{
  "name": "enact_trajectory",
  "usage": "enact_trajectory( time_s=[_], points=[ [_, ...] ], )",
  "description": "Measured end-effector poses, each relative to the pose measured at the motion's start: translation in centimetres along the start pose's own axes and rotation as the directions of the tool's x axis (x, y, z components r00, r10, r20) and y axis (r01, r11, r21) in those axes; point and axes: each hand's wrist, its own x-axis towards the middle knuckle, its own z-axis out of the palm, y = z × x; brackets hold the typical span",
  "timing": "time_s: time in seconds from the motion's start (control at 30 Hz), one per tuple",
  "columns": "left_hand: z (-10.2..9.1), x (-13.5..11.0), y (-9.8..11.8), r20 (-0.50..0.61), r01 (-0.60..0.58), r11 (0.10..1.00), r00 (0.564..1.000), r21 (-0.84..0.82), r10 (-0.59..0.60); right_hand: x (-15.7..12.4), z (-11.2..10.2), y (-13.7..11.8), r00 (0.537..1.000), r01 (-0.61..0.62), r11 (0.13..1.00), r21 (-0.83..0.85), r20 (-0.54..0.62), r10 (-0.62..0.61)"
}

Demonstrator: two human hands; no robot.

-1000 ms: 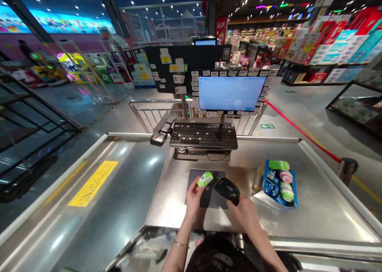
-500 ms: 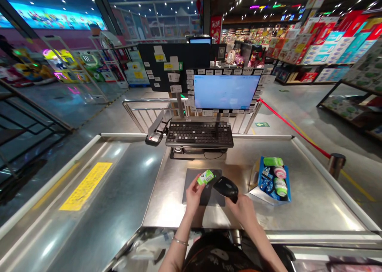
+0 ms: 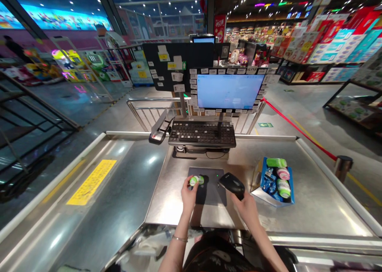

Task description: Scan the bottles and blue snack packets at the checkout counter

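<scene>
My left hand (image 3: 189, 196) is shut on a small green-and-white bottle (image 3: 196, 180), held above a dark grey scale plate (image 3: 213, 176). My right hand (image 3: 246, 210) grips a black handheld barcode scanner (image 3: 234, 185), its head tilted toward the bottle. Scanner and bottle are apart, with a gap over the plate. To the right of my right hand, a blue open box (image 3: 273, 180) holds several bottles and small packets, including green-capped ones. It stands on the steel counter (image 3: 176, 208).
A black keyboard (image 3: 203, 133) and a bright monitor (image 3: 229, 91) edged with paper labels stand beyond the plate. A steel railing (image 3: 149, 113) runs behind. A dark belt (image 3: 131, 184) with a yellow strip lies left. A red rope (image 3: 298, 133) runs right.
My left hand has turned the bottle so its round end faces up, and has moved it slightly left. The scanner has shifted a little right. The whole view has shifted slightly.
</scene>
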Motion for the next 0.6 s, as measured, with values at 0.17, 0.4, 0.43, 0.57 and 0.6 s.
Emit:
enact_trajectory(
  time_s=[0.17, 0.4, 0.43, 0.57, 0.6],
  points=[
    [-3.3, 2.9, -3.1, -0.104, -0.113, 0.875, 0.978, 0.470, 0.183, 0.3, 0.8, 1.4, 0.999, -0.031, 0.998, 0.054, 0.007, 0.031],
    [-5.0, 6.3, -3.4, -0.142, -0.027, 0.750, 0.977, 0.661, 0.159, 0.2, 0.8, 1.3, 0.994, -0.105, 0.992, 0.069, -0.010, 0.106],
    [-4.9, 6.4, -3.0, -0.151, -0.034, 0.737, 0.971, 0.675, 0.184, 0.3, 0.7, 1.3, 0.993, -0.115, 0.990, 0.080, -0.015, 0.117],
    [-2.3, 5.6, -0.2, -0.080, -0.221, 0.751, 0.936, 0.622, 0.342, 0.4, -0.2, 1.9, 0.986, -0.143, 0.977, 0.159, -0.057, 0.154],
    [-0.8, 5.2, 0.7, -0.018, -0.296, 0.766, 0.928, 0.571, 0.372, 0.4, -0.5, 2.2, 0.985, -0.135, 0.973, 0.189, -0.080, 0.152]
  ],
)
